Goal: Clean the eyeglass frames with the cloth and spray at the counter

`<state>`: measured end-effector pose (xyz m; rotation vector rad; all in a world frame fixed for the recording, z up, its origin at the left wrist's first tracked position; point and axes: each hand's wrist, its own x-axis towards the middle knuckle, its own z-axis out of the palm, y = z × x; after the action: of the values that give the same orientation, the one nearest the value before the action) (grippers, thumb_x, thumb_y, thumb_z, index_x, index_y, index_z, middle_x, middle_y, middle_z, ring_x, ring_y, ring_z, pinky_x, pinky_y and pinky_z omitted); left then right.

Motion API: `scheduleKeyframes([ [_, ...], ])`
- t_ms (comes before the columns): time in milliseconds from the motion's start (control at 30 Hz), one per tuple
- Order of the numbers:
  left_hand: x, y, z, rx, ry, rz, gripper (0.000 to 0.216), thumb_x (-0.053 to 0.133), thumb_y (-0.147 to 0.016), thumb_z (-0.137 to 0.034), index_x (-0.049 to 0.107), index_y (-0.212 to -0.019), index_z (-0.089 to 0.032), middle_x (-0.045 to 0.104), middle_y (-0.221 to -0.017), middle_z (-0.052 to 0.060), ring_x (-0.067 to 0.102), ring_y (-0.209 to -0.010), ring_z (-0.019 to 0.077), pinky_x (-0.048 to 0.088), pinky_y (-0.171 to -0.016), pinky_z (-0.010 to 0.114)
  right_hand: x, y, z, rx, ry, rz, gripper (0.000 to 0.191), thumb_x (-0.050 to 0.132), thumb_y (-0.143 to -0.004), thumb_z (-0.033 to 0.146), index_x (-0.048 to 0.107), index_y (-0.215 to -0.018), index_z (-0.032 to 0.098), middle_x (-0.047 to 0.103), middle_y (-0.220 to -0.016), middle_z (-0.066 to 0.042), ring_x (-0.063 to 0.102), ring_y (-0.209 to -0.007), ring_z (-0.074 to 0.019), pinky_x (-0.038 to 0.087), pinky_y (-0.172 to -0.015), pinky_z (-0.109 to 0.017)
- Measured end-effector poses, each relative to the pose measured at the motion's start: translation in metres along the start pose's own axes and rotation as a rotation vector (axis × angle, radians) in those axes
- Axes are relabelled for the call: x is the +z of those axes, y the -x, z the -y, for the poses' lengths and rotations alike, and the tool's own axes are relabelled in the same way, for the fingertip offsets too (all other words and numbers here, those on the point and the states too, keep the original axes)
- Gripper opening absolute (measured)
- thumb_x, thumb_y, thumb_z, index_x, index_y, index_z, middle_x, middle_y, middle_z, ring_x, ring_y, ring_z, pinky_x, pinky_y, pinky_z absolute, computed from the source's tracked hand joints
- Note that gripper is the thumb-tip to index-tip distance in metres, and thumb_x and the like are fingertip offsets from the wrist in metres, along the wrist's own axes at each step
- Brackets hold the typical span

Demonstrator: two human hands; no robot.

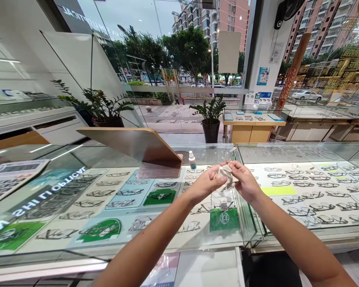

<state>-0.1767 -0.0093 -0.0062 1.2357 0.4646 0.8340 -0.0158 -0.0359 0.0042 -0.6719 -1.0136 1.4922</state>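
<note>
Both my hands meet in front of me above the glass display counter. My left hand (211,182) is closed on a pale, crumpled cloth (225,177), pinching it between thumb and fingers. Close against it, my right hand (243,179) is closed at the cloth's other side. Thin-rimmed eyeglasses (228,153) seem to stick up just above my right fingertips; the fingers and cloth hide most of them. Beyond my left hand, a small white bottle (192,160) stands upright on the glass top.
A tilted mirror-like board (137,145) stands on the counter at left, with a calculator (13,177) further left. Rows of eyeglasses (305,184) lie under the glass on both sides. A potted plant (211,119) stands beyond the counter, before the window. Below right is a black seat (271,271).
</note>
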Motion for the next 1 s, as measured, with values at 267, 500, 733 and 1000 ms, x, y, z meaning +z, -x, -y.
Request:
scheduleKeyframes([
  [267,0.002,0.004,-0.005,-0.004,-0.141,-0.036,0.062,0.088,-0.07,-0.06,0.065,-0.108,-0.016,0.057,-0.07,-0.003,0.048,-0.059,0.0086,0.036,-0.06,0.024,0.0,0.001,0.003,-0.067,0.039,0.014,0.035,0.089,-0.071,0.053,0.075,-0.084,0.024,0.075,-0.095,0.0,0.055,-0.06,-0.0103,0.044,-0.047,-0.023],
  [500,0.013,0.008,-0.007,0.044,-0.209,-0.007,0.062,0.07,-0.078,-0.077,0.055,-0.079,-0.017,0.052,-0.068,-0.002,0.041,-0.06,0.009,0.03,-0.057,0.024,-0.001,0.0,0.0,-0.049,0.014,0.051,0.037,0.09,-0.071,0.054,0.071,-0.082,0.024,0.076,-0.101,-0.001,0.059,-0.063,-0.0121,0.049,-0.05,-0.025],
  [733,0.019,0.009,-0.005,0.07,-0.243,-0.096,0.066,0.077,-0.074,-0.071,0.058,-0.106,-0.016,0.055,-0.072,-0.004,0.043,-0.061,0.0086,0.032,-0.058,0.023,-0.004,-0.001,-0.001,0.022,-0.042,0.041,0.038,0.09,-0.071,0.052,0.071,-0.088,0.023,0.075,-0.091,0.0,0.057,-0.058,-0.011,0.046,-0.041,-0.023],
  [1000,0.022,0.01,0.002,0.163,-0.306,-0.229,0.055,0.076,-0.076,-0.068,0.056,-0.087,-0.017,0.046,-0.057,-0.008,0.035,-0.05,0.007,0.028,-0.049,0.022,-0.004,-0.002,-0.011,-0.008,-0.124,0.038,0.035,0.096,-0.065,0.041,0.067,-0.075,0.023,0.078,-0.107,-0.002,0.068,-0.082,-0.0162,0.055,-0.06,-0.026],
])
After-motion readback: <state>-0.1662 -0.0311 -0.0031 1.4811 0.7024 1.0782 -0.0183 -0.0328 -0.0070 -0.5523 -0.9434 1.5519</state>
